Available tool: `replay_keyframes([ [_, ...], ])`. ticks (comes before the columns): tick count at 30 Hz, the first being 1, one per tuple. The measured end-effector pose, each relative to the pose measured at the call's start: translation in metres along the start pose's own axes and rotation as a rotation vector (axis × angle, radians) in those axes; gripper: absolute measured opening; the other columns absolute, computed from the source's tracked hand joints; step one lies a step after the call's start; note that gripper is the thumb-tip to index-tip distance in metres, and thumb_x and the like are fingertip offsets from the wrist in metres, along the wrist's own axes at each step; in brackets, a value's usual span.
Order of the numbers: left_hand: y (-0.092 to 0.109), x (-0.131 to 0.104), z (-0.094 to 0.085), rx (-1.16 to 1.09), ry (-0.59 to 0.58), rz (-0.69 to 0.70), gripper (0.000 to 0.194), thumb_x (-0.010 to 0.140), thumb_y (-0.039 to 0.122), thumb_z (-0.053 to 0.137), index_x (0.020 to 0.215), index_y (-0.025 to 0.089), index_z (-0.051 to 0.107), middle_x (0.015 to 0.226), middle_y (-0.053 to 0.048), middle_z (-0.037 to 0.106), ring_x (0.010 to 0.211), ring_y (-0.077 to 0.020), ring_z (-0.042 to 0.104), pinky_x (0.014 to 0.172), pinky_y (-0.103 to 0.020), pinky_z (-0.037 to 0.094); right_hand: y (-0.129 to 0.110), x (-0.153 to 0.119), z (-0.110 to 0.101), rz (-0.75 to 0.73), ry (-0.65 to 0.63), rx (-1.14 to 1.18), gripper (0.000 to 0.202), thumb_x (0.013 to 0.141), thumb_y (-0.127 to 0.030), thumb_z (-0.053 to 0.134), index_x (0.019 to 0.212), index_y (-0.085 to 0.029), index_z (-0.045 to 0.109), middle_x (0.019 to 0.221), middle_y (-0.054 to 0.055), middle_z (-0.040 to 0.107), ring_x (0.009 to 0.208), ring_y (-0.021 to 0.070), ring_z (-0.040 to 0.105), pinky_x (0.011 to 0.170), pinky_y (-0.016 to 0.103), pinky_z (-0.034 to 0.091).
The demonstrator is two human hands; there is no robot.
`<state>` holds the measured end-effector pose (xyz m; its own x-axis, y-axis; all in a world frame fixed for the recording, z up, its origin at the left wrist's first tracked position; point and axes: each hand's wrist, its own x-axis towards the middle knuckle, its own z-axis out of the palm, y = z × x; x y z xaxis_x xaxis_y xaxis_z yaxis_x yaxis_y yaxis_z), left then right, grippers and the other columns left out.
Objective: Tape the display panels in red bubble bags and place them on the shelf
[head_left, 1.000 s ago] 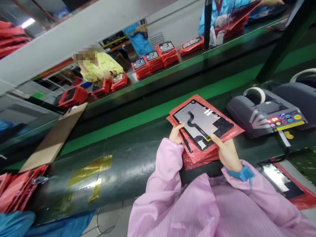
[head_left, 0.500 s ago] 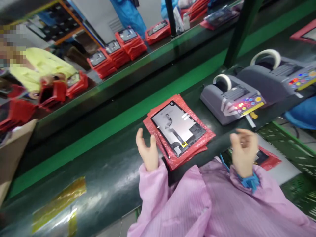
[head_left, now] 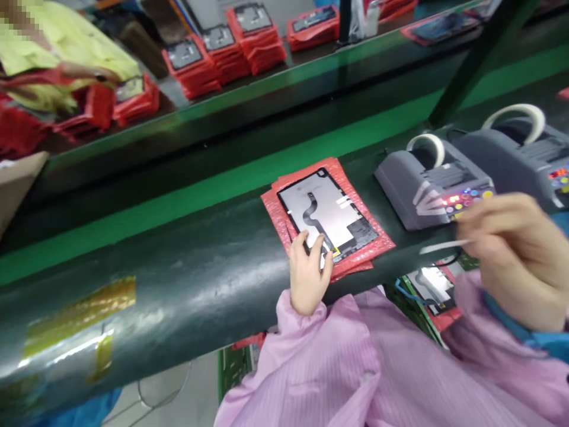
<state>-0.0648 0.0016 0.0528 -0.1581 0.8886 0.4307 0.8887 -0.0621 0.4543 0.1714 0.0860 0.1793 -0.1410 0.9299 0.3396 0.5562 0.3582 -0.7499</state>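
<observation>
1. We have a flat grey panel [head_left: 326, 201] lying face up on red bubble wrap [head_left: 276, 220], which sticks out around its edges, on the dark bench [head_left: 200, 261] before us. A black ribbon cable [head_left: 314, 224] curves over it to a yellow-outlined tab [head_left: 336, 252].
2. Our left hand [head_left: 308, 273] has its fingers spread, the tips at the panel's near corner beside that tab; it grasps nothing.
3. Our right hand [head_left: 522, 258] is raised well apart from the panel, thumb and fingers pinching one end of a white strip [head_left: 444, 245].
4. Beyond the panel, to the right, we see a grey tape dispenser [head_left: 404, 184] holding a white tape roll [head_left: 440, 153], its display lit. A second dispenser [head_left: 482, 145] beside it carries another roll [head_left: 539, 121].
5. Below the bench's near edge, another panel [head_left: 433, 283] lies on red wrap at a green crate [head_left: 411, 302]; we cannot tell whether it sits inside. At a second green crate [head_left: 223, 370] we see only a bit of red.
6. Across from us, stacks of red-wrapped panels [head_left: 191, 74] line the far shelf, near a co-worker in yellow [head_left: 84, 44] with red wrapping [head_left: 100, 110], its contents too blurred to tell.
</observation>
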Motion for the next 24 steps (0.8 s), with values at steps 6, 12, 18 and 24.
replay_keyframes([
  [6,0.003,-0.001,0.005,-0.018,0.031,-0.048,0.033,0.098,0.030,0.051,0.126,0.017,0.063,0.136,-0.018,0.047,0.127,-0.0310,0.047,0.106,-0.049,0.044,-0.050,0.145,0.130,-0.562,-1.271,-0.096,0.036,0.085,-0.052,0.067,0.072,-0.018,0.064,0.080,0.000,0.059,0.078,0.0143,0.055,0.080,0.030,0.045],
  [12,0.002,-0.002,0.005,-0.033,0.035,-0.070,0.034,0.097,0.031,0.051,0.125,0.015,0.065,0.138,-0.019,0.046,0.126,-0.0316,0.047,0.105,-0.049,0.043,-0.056,0.174,0.221,-0.632,-1.734,-0.351,0.016,0.090,-0.023,0.061,0.079,-0.014,0.067,0.069,-0.006,0.058,0.074,0.0082,0.052,0.074,0.022,0.039],
  [18,0.002,-0.002,0.006,-0.055,0.015,-0.089,0.036,0.098,0.033,0.049,0.126,0.016,0.064,0.139,-0.019,0.047,0.127,-0.0316,0.046,0.106,-0.049,0.042,-0.042,0.169,0.225,-0.618,-1.694,-0.289,0.012,0.086,-0.025,0.068,0.080,-0.016,0.072,0.072,-0.006,0.059,0.073,0.0086,0.053,0.072,0.021,0.039],
  [24,0.001,0.001,0.003,-0.022,0.031,-0.029,0.035,0.099,0.031,0.048,0.124,0.012,0.064,0.143,-0.019,0.051,0.127,-0.0302,0.044,0.108,-0.046,0.042,-0.034,0.165,0.235,-0.735,-1.577,-0.342,0.007,0.084,-0.019,0.068,0.080,-0.018,0.074,0.074,-0.003,0.060,0.078,0.0115,0.052,0.076,0.024,0.037],
])
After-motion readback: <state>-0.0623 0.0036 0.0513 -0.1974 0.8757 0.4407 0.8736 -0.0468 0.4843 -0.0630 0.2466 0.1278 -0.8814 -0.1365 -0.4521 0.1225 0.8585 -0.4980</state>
